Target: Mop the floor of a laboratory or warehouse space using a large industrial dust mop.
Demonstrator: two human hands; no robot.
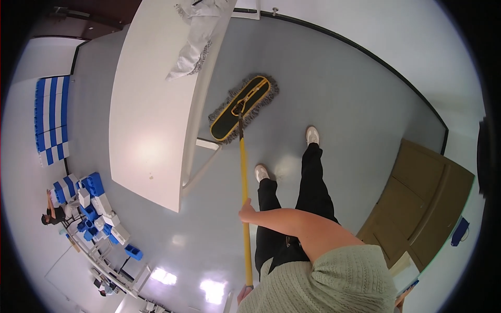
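A wide dust mop (227,122) with a dark top, yellow trim and a grey fringe lies flat on the floor ahead, beside the white table's leg. Its yellow handle (246,177) runs back toward my body. My right hand (248,212), its arm reaching across my front, is closed around the middle of the handle. Down at the handle's near end, my left hand (244,293) is closed on it, partly hidden by my knitted top. Both of my feet stand on the floor to the right of the handle.
A long white table (151,109) stands at the left, with a crumpled grey-white fringed cloth (195,44) on its far end. Brown cartons (422,182) stand at the right by the wall. Blue and white bins (96,203) are piled far left, near another person (55,215).
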